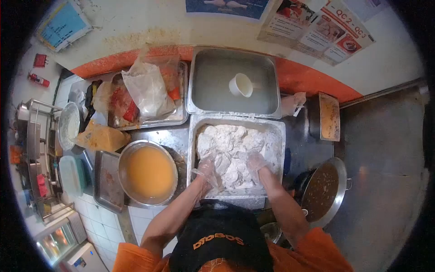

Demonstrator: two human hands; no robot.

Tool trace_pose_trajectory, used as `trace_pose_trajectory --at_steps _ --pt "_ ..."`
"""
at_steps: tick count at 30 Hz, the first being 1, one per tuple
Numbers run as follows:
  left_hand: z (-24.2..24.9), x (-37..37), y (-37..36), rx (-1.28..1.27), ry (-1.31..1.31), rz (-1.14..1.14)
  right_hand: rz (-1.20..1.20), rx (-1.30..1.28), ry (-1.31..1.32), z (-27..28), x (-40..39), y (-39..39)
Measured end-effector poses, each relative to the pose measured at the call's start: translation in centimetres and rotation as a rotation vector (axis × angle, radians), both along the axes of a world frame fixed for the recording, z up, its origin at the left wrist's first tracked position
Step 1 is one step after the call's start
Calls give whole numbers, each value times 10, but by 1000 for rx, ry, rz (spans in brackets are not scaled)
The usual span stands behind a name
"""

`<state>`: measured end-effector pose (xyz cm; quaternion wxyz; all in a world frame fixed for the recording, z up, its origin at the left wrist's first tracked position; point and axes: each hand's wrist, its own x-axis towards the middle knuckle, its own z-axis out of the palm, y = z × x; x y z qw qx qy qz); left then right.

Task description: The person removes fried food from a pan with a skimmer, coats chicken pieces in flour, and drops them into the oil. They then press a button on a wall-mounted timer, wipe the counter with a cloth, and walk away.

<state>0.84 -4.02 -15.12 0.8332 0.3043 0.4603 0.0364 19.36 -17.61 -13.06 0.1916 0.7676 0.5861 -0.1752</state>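
Note:
A deep metal tray (192,154) holds several lumpy pieces thickly coated in white flour (231,140). Both my hands wear clear plastic gloves and are inside this tray. My left hand (207,168) is at the left side, against the floured pieces, its fingers partly buried in flour. On the right side, my right hand (256,162) touches the coated pieces, and its fingertips are also hard to make out under the flour. Whether either hand grips a piece is hidden.
Behind stands a metal pan of liquid (213,86) with a white bowl (240,85) in it. To the left are a bowl of orange liquid (151,173), an empty tray (109,179) and plastic bags (149,90). A wide pan of brown liquid (321,192) stands at right.

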Motion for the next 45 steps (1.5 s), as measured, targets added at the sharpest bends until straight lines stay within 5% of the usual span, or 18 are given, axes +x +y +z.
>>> trace_pose_trajectory --at_steps 3,4,6,8,9,11,15,16,17,23,25,30,33,37,38,40,43,45 --pt "31 10 0 -524 -294 309 -372 345 43 10 -8 -4" --pt "6 10 -5 -408 -401 285 -491 452 224 4 -12 -8" --pt "71 10 5 -362 -79 163 -718 656 753 -23 -24 -30" --pt "75 7 5 -428 -276 169 -792 802 1071 3 -25 -40" --pt "84 2 3 -462 -242 222 -758 853 1039 77 -22 -31" --pt "127 -7 7 -522 -170 328 -558 788 875 118 -3 -27" --pt "162 4 0 -336 61 416 144 367 159 104 17 -46" --pt "121 1 0 -11 251 190 77 217 83 100 -2 -35" --pt "102 3 1 -15 222 181 14 72 3 104 -16 -17" --pt "45 14 5 -44 46 119 -1387 386 1336 81 -20 25" --pt "51 21 3 -185 4 160 -1578 484 1474 68 -20 19" --pt "63 27 -2 -364 -110 261 -1236 585 1017 36 -18 -1" --pt "74 8 15 -373 -92 -92 -958 339 562 161 -46 37" --pt "159 1 30 -383 -27 191 -1190 545 901 179 -35 12" --pt "187 6 29 -202 76 148 -1185 506 894 166 -26 -4" --pt "119 -3 21 497 121 -132 -1103 328 690 116 -10 -35" --pt "76 7 41 1436 279 -987 -1070 198 396 -5 -4 -57" --pt "103 24 54 1220 263 -1040 -1033 286 551 -63 2 -54"
